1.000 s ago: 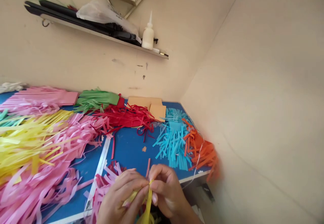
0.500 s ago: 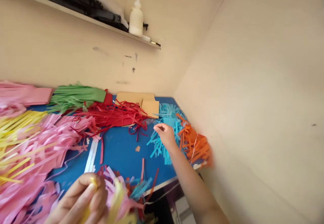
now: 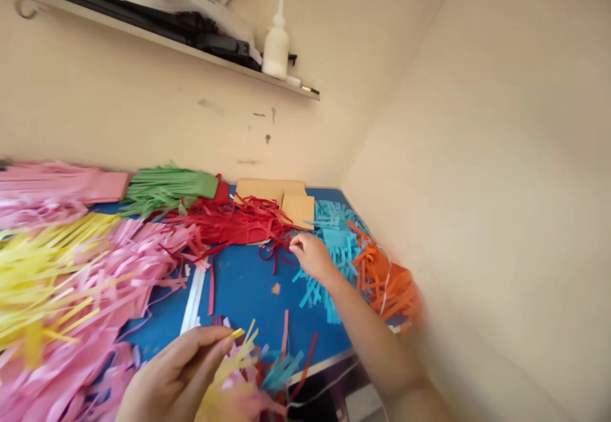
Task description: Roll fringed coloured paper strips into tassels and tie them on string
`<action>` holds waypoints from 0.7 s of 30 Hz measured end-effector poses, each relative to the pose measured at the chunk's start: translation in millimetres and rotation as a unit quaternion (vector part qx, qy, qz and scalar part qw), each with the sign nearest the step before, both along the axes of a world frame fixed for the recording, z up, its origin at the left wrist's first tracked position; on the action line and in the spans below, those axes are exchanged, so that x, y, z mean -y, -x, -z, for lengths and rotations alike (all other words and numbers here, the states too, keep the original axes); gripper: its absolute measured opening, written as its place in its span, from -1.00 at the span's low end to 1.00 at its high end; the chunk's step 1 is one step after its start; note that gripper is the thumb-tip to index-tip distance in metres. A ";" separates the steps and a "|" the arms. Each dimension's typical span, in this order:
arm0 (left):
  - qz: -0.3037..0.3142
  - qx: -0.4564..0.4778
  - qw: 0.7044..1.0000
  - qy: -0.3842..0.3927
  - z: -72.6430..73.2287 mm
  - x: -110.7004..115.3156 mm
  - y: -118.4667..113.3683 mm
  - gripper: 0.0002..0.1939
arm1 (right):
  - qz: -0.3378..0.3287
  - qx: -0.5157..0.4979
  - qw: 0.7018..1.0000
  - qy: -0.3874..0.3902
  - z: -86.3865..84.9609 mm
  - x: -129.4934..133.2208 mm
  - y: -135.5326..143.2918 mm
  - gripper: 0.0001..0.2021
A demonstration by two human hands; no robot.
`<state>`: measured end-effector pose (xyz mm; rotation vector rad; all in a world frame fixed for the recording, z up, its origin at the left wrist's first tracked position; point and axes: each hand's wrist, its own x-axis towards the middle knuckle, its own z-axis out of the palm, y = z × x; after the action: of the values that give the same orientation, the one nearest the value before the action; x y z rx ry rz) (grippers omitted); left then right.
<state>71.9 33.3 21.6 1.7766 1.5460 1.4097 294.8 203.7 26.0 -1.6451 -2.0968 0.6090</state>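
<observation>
My left hand (image 3: pixel 184 371), low in the view, pinches a small yellow end (image 3: pixel 237 333) between thumb and fingertips. Just right of it hangs yellow paper fringe (image 3: pixel 233 371), bunched with pink strips. My right hand (image 3: pixel 312 256) reaches over the table with thumb and fingers pressed together; whatever they hold, if anything, is too small to make out. It is beside the loose ends of the red paper fringe (image 3: pixel 238 221) and in front of the light blue paper fringe (image 3: pixel 338 239). Blue strips (image 3: pixel 281 371) also hang near the table's front edge.
On the blue table (image 3: pixel 248 288) lie pink fringe (image 3: pixel 138 269), yellow fringe (image 3: pixel 52 263), green fringe (image 3: pixel 174 183) and tan paper pieces (image 3: pixel 298 209). Orange fringe (image 3: pixel 389 288) lies over the right corner. A wall shelf (image 3: pixel 191 46) bears a white squeeze bottle (image 3: pixel 275 49).
The view has shifted a little, so the table appears farther right. My left hand has turned and moved right, showing the yellow end at its fingertips. My right hand has shifted toward the red fringe.
</observation>
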 end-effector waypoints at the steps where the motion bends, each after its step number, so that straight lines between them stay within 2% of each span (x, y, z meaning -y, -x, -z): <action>1: 0.003 0.011 1.000 0.014 -2.2 -1.0 -0.9 -0.66 | -0.026 -0.035 0.999 0.004 -3.4 23.0 3.8 -0.92; 2: 0.012 0.024 0.999 0.031 -4.0 -1.2 -3.0 -0.68 | -0.058 -0.089 0.994 0.011 -5.1 47.0 7.9 -0.93; 3: 0.015 0.034 0.998 0.045 -5.3 -0.6 -5.9 -0.69 | -0.091 -0.190 0.977 0.018 -5.3 70.4 12.3 -0.94; 6: 0.039 0.052 0.996 0.060 -7.5 3.7 -16.3 -0.69 | -0.111 -0.418 0.901 0.036 -0.3 124.0 24.1 -0.91; 8: 0.049 0.049 0.997 0.045 -8.4 6.6 -21.3 -0.69 | -0.086 -0.494 0.861 0.080 4.5 140.9 28.8 -0.89; 11: 0.049 0.027 0.998 0.014 -9.7 8.9 -24.1 -0.74 | -0.042 -0.550 0.819 0.154 9.4 146.8 30.5 -0.81; 13: 0.058 0.010 0.998 0.003 -10.7 9.0 -24.7 -0.77 | -0.022 -0.559 0.812 0.166 10.5 146.7 29.9 -0.78; 17: 0.072 -0.024 0.997 -0.007 -14.7 8.4 -27.4 -0.78 | -0.010 -0.553 0.820 0.147 9.4 149.6 29.0 -0.82; 19: 0.070 -0.043 0.996 -0.023 -17.8 8.1 -29.0 -0.78 | -0.006 -0.529 0.840 0.117 8.0 152.4 28.1 -0.88; 21: 0.074 -0.067 0.994 -0.042 -20.8 7.9 -30.0 -0.77 | -0.018 -0.481 0.874 0.070 7.0 154.9 26.5 -0.94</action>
<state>102.0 25.4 42.4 2.0300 1.4037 1.3263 268.3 48.8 19.0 -0.9960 -1.3442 1.2864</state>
